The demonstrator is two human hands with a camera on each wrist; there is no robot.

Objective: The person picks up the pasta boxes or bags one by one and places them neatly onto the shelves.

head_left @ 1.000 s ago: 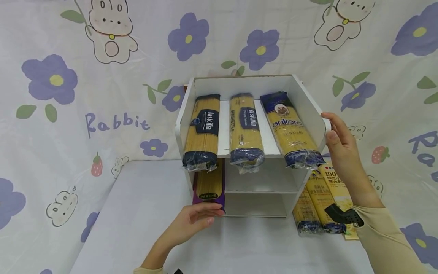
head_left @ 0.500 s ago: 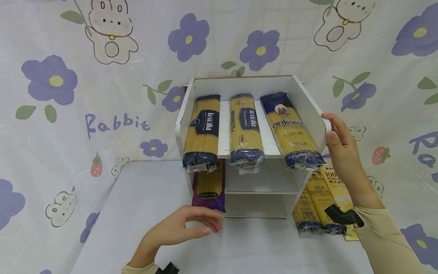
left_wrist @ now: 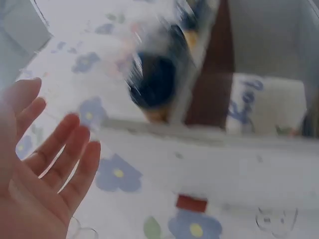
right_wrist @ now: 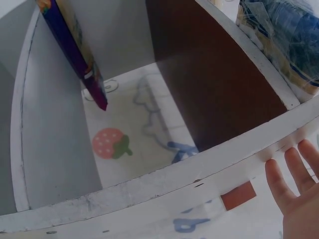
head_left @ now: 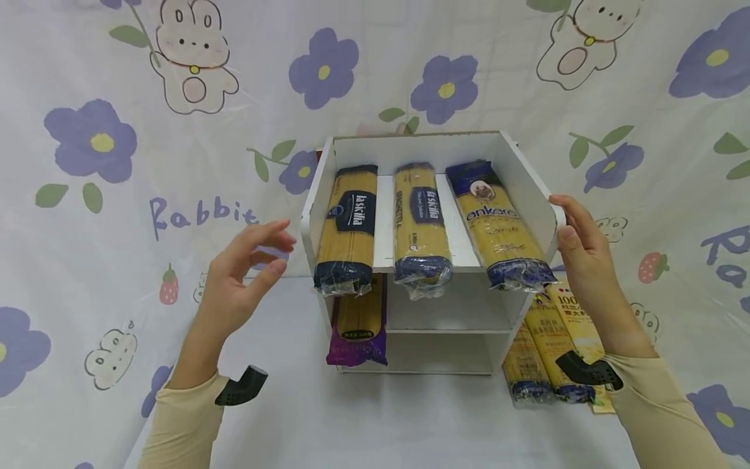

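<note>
A white open shelf unit (head_left: pixel 530 179) stands on the table. Three spaghetti packs lie on its upper board: two yellow and dark blue ones (head_left: pixel 347 225) (head_left: pixel 418 221) and an "ankara" pack (head_left: pixel 498 218). A purple-ended pack (head_left: pixel 357 326) sticks out of the lower left compartment. My left hand (head_left: pixel 252 257) hovers left of the shelf's left wall, fingers loosely spread, holding nothing; the left wrist view shows its bare palm (left_wrist: pixel 42 174). My right hand (head_left: pixel 577 238) rests on the right wall's front edge, fingers (right_wrist: pixel 294 184) straight against the white board (right_wrist: pixel 164 186).
Several more yellow pasta packs (head_left: pixel 547 342) lie on the table to the right of the shelf, behind my right wrist. A flower-and-rabbit printed cloth (head_left: pixel 117 163) covers the wall and the table (head_left: pixel 281 326).
My left hand left the purple pack's end at the table and rose up and to the left, beside the shelf's left wall. The right hand stayed on the right wall.
</note>
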